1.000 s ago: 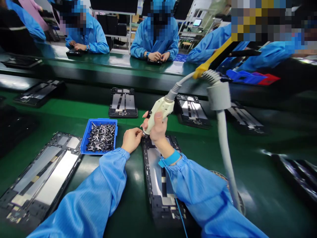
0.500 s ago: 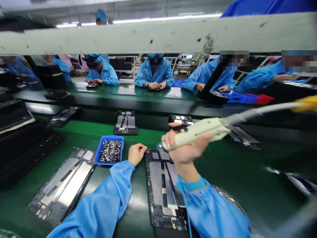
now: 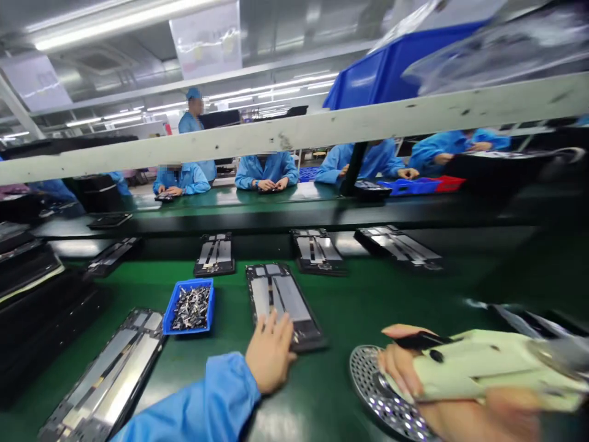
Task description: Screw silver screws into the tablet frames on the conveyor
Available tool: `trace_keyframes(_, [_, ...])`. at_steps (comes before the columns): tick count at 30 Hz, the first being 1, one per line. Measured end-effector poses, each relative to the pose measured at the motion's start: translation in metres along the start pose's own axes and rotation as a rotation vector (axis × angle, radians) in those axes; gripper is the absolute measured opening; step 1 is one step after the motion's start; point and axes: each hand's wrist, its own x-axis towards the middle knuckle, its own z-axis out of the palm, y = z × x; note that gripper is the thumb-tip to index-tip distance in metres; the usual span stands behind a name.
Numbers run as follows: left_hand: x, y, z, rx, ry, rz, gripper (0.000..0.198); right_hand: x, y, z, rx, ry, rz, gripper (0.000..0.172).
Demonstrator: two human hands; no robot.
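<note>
Head view, going left to right: blue bin (image 3: 190, 306) of small metal parts sits just beside the chassis panel (image 3: 281, 302) on the green counter (image 3: 368, 288). Left hand (image 3: 271, 350) lies flat on the panel's near end, fingers spread, gripping nothing. Right hand (image 3: 414, 380) is clenched around the cream electric screwdriver (image 3: 488, 368), tip over the perforated screw dish (image 3: 375, 387). Risk as I see it: a flat palm can let the panel skid toward the bin, and a blurry, angled tip could scatter screws.

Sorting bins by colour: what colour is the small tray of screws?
Blue tray, clearest in the head view.
</note>
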Motion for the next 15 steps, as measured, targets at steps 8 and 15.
trace_keyframes(8, [0.128,-0.07,-0.074,0.201,0.0,-0.271,0.064,0.016,0.007,-0.015,0.101,0.05,-0.155,0.073])
trace_keyframes(15, [0.215,-0.055,-0.093,0.148,0.038,-0.396,0.048,0.008,0.013,-0.016,0.108,0.091,-0.231,0.071])
